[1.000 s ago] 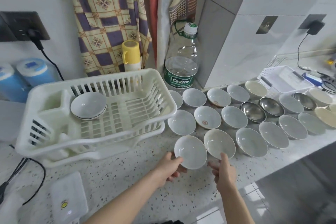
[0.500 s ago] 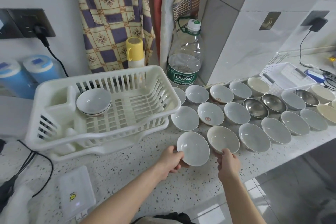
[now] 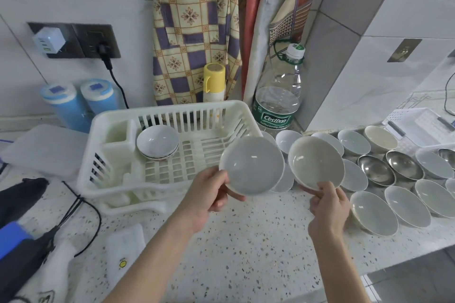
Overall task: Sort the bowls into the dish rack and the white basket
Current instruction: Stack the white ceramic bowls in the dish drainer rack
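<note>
My left hand (image 3: 211, 192) grips the near rim of a white bowl (image 3: 252, 165), held in the air by the right end of the dish rack (image 3: 118, 179). My right hand (image 3: 328, 206) pinches the near rim of a cream bowl (image 3: 315, 161), lifted beside it. Inside the rack, stacked white bowls (image 3: 157, 141) sit at the back left. Several more white bowls (image 3: 373, 213) and steel bowls (image 3: 375, 170) lie in rows on the counter to the right. The white basket (image 3: 416, 123) stands at the far right, behind the rows.
A large water bottle (image 3: 279, 103) and a yellow-capped flask (image 3: 213, 86) stand behind the rack. Two blue canisters (image 3: 81, 103) and a plugged cable (image 3: 115, 81) are at the left wall. A white lidded box (image 3: 44, 147) and dark cables (image 3: 81, 216) lie left.
Both hands have taken hold of the two front bowls and lifted them off the counter, up and toward the rack. The view has swung left.
</note>
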Demonstrator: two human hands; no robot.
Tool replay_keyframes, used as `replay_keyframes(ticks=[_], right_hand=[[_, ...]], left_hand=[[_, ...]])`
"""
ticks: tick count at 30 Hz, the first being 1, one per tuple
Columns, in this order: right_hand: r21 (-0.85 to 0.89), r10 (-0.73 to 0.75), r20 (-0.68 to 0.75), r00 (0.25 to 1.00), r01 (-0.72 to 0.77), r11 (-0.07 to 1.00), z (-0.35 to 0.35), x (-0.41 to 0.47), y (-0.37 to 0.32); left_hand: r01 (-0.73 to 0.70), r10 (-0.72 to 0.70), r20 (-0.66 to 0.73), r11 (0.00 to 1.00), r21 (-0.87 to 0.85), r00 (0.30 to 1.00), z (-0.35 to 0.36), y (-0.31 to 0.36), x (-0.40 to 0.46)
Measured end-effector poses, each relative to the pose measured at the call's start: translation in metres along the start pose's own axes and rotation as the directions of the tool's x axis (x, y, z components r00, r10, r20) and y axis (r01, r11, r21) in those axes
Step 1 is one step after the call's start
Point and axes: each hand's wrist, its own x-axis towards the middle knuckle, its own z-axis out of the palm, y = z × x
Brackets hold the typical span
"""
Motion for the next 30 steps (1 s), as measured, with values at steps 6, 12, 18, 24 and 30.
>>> replay_keyframes(ticks=[6, 12, 18, 24, 30], right_hand=[[-0.136, -0.121, 0.246, 0.962, 0.158, 0.978, 0.067, -0.007, -0.003], [-0.141, 0.007, 0.392, 0.92, 0.053, 0.989, 0.129, -0.005, 0.007], [-0.215, 0.061, 0.525, 0.849, 0.062, 0.975, 0.179, -0.011, 0.024], [-0.325, 0.129, 0.647, 0.751, 0.119, 0.938, 0.213, -0.023, 0.04], [-0.373, 0.204, 0.692, 0.693, 0.101, 0.922, 0.242, -0.039, 0.06]], left_hand=[[-0.1, 0.093, -0.321, 0.995, -0.005, 0.943, -0.071, 0.024, 0.002], [-0.158, 0.13, -0.554, 0.987, -0.003, 0.822, -0.134, 0.036, -0.006], [-0.209, 0.238, -0.71, 0.969, 0.13, 0.663, -0.163, 0.038, -0.002], [-0.253, 0.26, -0.808, 0.957, 0.143, 0.529, -0.169, 0.027, 0.005], [-0.301, 0.295, -0.817, 0.941, 0.157, 0.495, -0.169, 0.024, 0.006]])
